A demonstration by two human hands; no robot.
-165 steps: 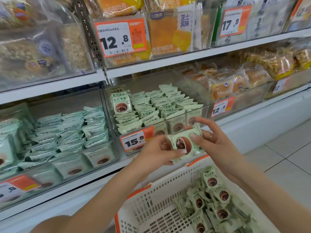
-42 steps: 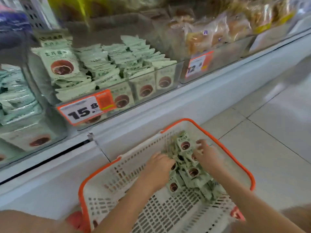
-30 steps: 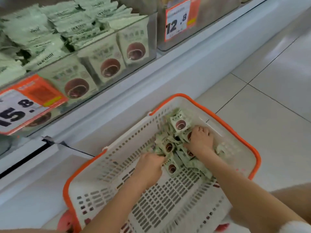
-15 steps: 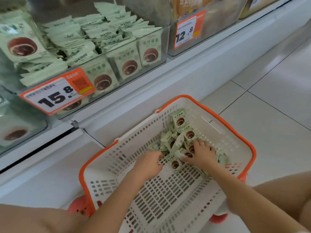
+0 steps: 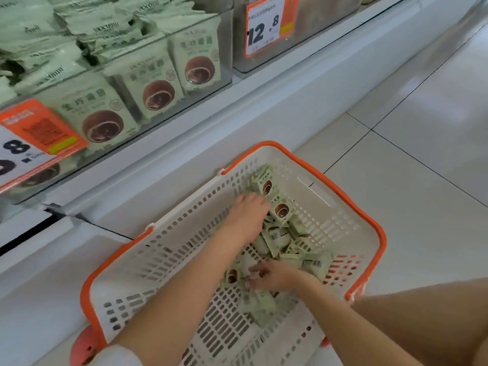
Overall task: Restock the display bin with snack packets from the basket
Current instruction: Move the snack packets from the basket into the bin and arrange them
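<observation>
A white basket with an orange rim (image 5: 380, 233) stands on the floor below the shelf. A heap of small green snack packets (image 5: 280, 239) lies in its right half. My left hand (image 5: 245, 217) lies palm down on the far side of the heap, its fingertips buried among the packets. My right hand (image 5: 274, 277) is at the near side of the heap and pinches one snack packet (image 5: 232, 277). Above on the shelf, the clear display bin (image 5: 225, 43) holds rows of the same green packets.
An orange price tag (image 5: 39, 133) hangs on the bin's front at the left. A second clear bin with a 12.8 tag (image 5: 266, 25) stands to the right. White floor tiles (image 5: 422, 154) spread out right of the basket. My bare knee (image 5: 435, 326) is at the lower right.
My left hand has slid to the far side of the heap. My right hand has pulled back toward me and to the left, onto a packet. My head has moved closer to the basket.
</observation>
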